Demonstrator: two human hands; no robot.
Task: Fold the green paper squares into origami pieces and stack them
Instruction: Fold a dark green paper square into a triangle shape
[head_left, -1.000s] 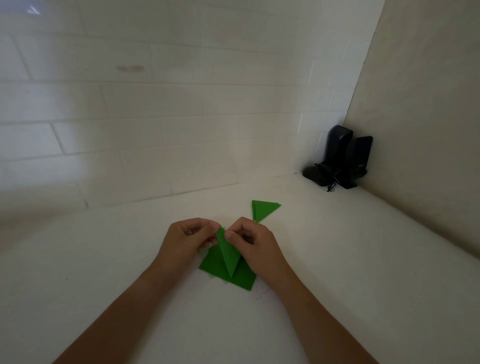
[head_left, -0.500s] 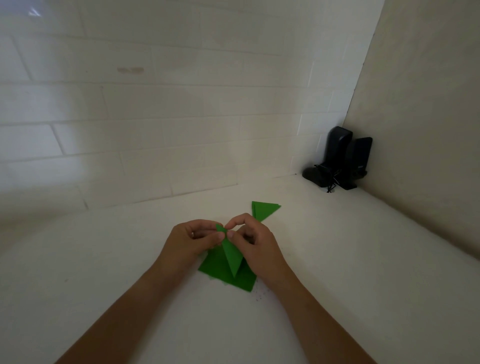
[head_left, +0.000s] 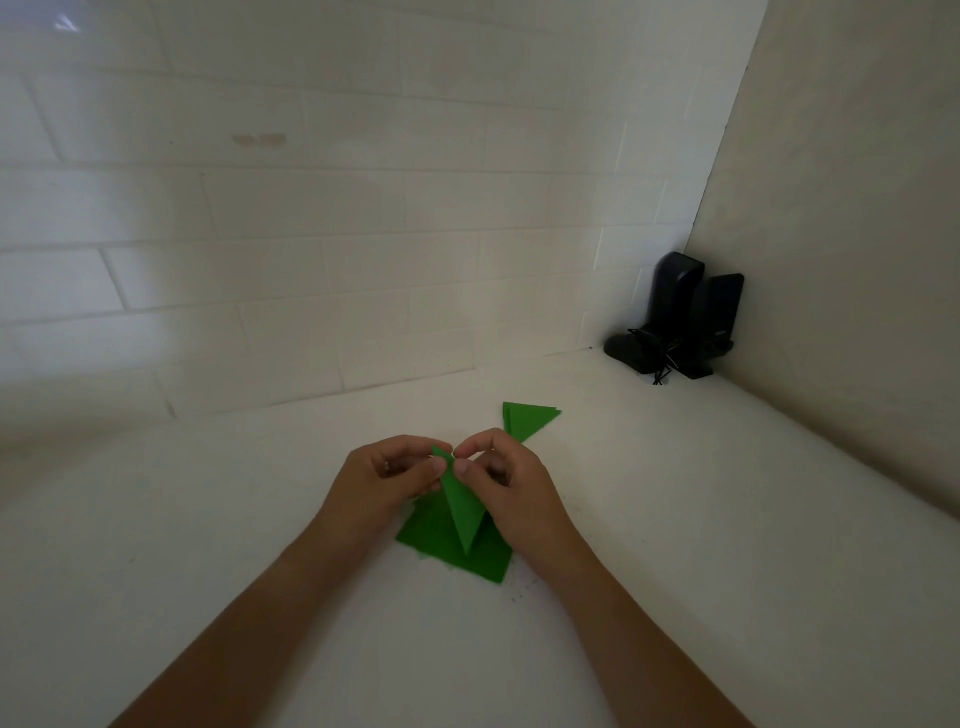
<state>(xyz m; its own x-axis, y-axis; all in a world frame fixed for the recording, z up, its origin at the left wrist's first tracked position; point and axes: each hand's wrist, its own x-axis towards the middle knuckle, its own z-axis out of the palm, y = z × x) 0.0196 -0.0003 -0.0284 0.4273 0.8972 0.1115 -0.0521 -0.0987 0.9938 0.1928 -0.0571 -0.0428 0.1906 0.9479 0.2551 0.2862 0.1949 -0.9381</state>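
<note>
Green paper, folded into a long narrow triangle (head_left: 462, 512), is held between your two hands above the white table (head_left: 675, 519), its point aimed down toward you. Your left hand (head_left: 384, 480) pinches the upper left corner of the piece with curled fingers, and your right hand (head_left: 511, 486) pinches the upper right part, thumb and forefinger closed on the paper. The two hands almost touch at the top of the piece. Directly beneath it, a stack of flat green paper squares (head_left: 447, 551) lies on the table, partly hidden by your hands and by the folded piece; how many sheets it holds cannot be told. Just beyond your right hand, further from you, a finished folded green triangle (head_left: 530, 418) rests flat on the table, apart from the stack. In the far right corner, where the white tiled wall (head_left: 311, 234) meets a plain beige wall (head_left: 857, 208), stand two black speakers (head_left: 691, 317) with a tangle of dark cable at their base, well apart from the paper. Both your forearms reach in from the bottom edge of the view
</note>
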